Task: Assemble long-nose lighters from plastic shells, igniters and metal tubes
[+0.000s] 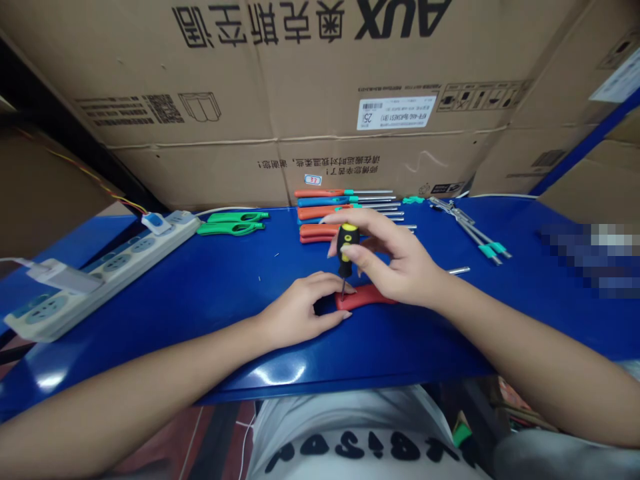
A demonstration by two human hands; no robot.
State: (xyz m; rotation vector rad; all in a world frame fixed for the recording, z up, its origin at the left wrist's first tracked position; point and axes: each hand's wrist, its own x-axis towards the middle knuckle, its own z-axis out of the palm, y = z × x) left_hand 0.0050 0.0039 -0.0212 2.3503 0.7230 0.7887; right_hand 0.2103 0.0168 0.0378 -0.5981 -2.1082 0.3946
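Observation:
My right hand [387,257] is closed round a short black-and-yellow screwdriver [348,250]. It stands nearly upright, its tip touching the near-left end of a red handle [367,297] lying on the blue table. Thumb and fingers of my left hand [307,307] grip that end of the handle from either side. A metal tube [459,271] shows past my right hand, in line with the red handle; where they join is hidden. Just behind my hands lie several orange, red and blue handles [320,212] with metal tubes, side by side.
Green handle shells [233,229] lie at the back left, near a white power strip [115,263] with plugs in it. At the back right are metal tubes with teal ends [473,230] and small teal parts [413,200]. A large cardboard box [210,160] walls off the back.

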